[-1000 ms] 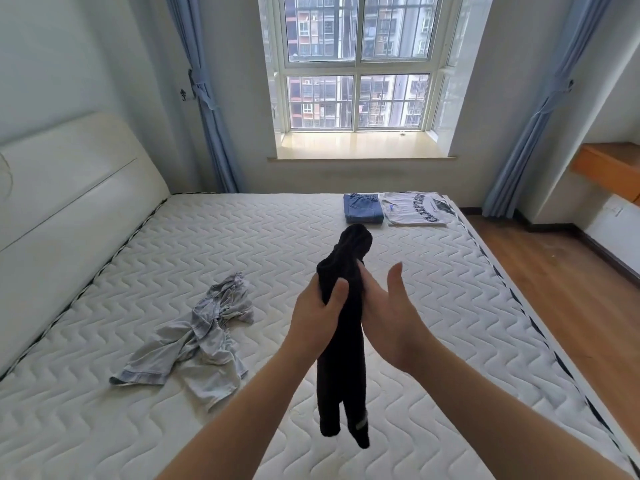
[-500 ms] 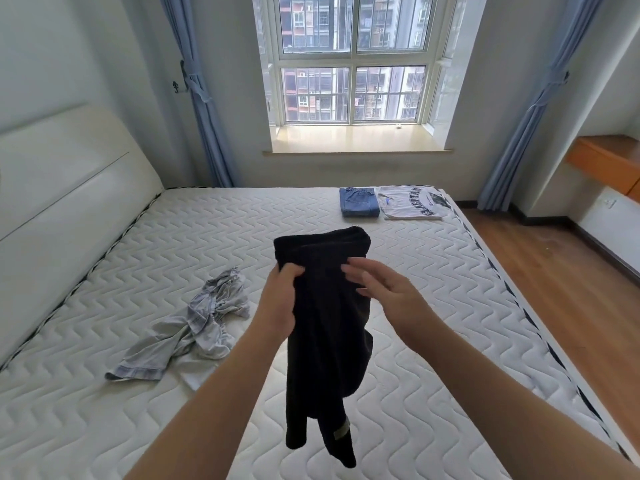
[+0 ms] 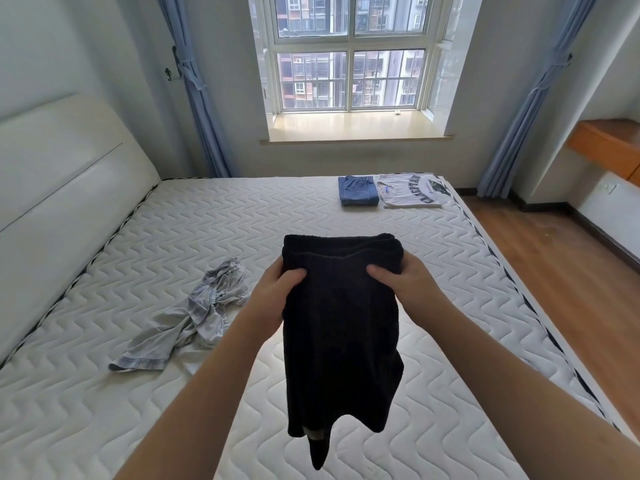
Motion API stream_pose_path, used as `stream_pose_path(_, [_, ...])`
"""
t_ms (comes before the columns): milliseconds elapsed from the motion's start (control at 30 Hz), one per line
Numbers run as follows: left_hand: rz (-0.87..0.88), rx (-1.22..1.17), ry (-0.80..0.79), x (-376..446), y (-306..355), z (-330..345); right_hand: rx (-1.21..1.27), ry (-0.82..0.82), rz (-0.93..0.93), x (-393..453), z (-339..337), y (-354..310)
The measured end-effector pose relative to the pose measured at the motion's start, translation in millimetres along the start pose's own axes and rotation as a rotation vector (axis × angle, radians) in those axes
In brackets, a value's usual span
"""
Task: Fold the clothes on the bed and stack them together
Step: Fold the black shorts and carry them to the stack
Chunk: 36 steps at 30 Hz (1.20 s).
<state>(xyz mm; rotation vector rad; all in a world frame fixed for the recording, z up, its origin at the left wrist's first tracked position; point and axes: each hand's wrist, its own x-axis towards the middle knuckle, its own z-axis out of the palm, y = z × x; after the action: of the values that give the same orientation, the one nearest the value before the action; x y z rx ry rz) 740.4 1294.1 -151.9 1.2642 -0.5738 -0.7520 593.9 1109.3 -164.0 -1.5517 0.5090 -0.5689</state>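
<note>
A black garment point(image 3: 341, 327) hangs in the air above the white quilted mattress point(image 3: 207, 230), spread wide at its waistband. My left hand point(image 3: 273, 296) grips its left top corner and my right hand point(image 3: 405, 287) grips the right top corner, thumbs on the near side. A crumpled light grey garment point(image 3: 187, 320) lies on the mattress to the left. At the far side of the bed lie folded blue jeans point(image 3: 358, 190) and, beside them on the right, a folded white T-shirt with dark lettering point(image 3: 412, 194).
A white padded headboard point(image 3: 59, 188) runs along the left. The bed's right edge point(image 3: 512, 282) borders a wooden floor point(image 3: 571, 271). A window with a sill point(image 3: 353, 126) and blue curtains stands behind the bed. An orange shelf point(image 3: 609, 140) juts out at the right.
The black garment hung bunched from my left hand; my right hand has taken its other corner and both hands have pulled the waistband out wide.
</note>
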Motion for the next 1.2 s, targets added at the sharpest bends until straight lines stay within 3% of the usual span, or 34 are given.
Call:
stream_pose_path(67, [0.137, 0.21, -0.067, -3, -1, -10, 0.009, 0.05, -0.02, 0, 1, -1])
stream_pose_path(200, [0.221, 0.501, -0.22, -4, -1, -19, 0.029, 0.133, -0.053, -1, 7, -1])
stream_pose_path(300, [0.317, 0.689, -0.115, -6, 2, -10, 0.047, 0.151, -0.057, -1, 12, -3])
stream_pose_path(433, [0.449, 0.623, 0.081, -5, 0, -4, -0.034, 0.138, -0.059, -2, 8, -8])
stream_pose_path(533, [0.483, 0.675, 0.121, -3, 1, -5, -0.079, 0.127, -0.051, -2, 5, -9])
stream_pose_path(700, [0.483, 0.82, 0.091, 7, 11, -17, -0.14, 0.098, -0.069, -2, 2, -7])
stream_pose_path(833, [0.293, 0.926, -0.18, 11, 31, -32, -0.193, 0.057, -0.05, -3, 1, -7])
stream_pose_path(1000, [0.235, 1.511, -0.39, 23, 50, -10, -0.293, 0.031, -0.068, -6, 10, -8])
stream_pose_path(1100, [0.209, 1.401, -0.463, 29, 47, 16, -0.315, 0.018, -0.086, -8, 14, -9])
stream_pose_path(1200, [0.191, 1.382, -0.414, 40, 41, 34, -0.302, 0.032, -0.083, -9, 7, -6])
